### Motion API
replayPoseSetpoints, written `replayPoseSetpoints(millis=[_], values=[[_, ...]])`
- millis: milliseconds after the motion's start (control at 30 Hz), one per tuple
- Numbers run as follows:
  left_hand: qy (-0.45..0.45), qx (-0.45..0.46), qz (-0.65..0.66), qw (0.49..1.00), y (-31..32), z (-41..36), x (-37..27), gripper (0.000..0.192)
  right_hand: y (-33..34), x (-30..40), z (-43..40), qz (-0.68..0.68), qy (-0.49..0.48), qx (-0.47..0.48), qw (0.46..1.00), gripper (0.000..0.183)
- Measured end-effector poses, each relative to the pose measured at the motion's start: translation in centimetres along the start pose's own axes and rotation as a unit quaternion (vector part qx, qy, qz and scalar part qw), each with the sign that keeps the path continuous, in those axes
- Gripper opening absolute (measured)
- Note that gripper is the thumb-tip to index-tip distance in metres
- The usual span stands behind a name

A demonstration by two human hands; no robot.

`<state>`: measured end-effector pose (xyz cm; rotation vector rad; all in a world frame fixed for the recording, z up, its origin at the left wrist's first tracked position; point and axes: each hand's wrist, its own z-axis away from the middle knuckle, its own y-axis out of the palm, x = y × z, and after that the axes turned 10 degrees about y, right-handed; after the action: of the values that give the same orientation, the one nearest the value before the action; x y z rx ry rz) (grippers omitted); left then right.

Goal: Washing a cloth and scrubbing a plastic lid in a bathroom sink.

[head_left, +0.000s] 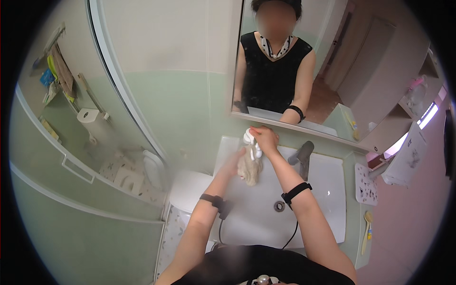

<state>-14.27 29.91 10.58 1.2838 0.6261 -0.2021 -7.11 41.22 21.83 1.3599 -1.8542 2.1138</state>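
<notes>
My right hand (265,139) is closed around the top of a small white plastic hanging holder (248,136) at the back left corner of the washbasin, below the mirror. From the holder hangs a beige cloth (250,170), bunched and reaching down over the basin's left side. My left hand (237,162) is at the cloth's left edge, partly hidden by it and blurred; its grip cannot be made out. Black straps with thin cables circle both forearms.
The white washbasin (256,228) has a grey faucet (303,158) right of my hands and a drain (279,206). A mirror (274,85) stands behind. On the right counter lie a patterned white mat (366,185) and a brush (366,231). A toilet (187,188) stands left.
</notes>
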Motion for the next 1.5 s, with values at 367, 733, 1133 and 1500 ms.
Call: replayPoseSetpoints(millis=[367,733,1133,1500], values=[[0.003,-0.028,-0.009,1.000,2.8,2.3,0.7,0.044,3.5,-4.6,5.3,-0.183,-0.067,-0.022,0.981,0.049],[0.005,-0.001,0.017,1.000,7.2,6.6,7.1,0.040,3.3,-8.4,12.4,-0.124,0.105,0.057,0.985,0.049],[-0.031,0.011,-0.037,0.999,6.4,7.0,10.9,0.043,4.9,-16.1,14.5,-0.435,0.235,0.104,0.863,0.063],[-0.073,-0.130,-0.096,0.984,5.5,5.2,15.0,0.061,-1.0,-9.9,19.7,-0.105,0.163,-0.059,0.979,0.025]])
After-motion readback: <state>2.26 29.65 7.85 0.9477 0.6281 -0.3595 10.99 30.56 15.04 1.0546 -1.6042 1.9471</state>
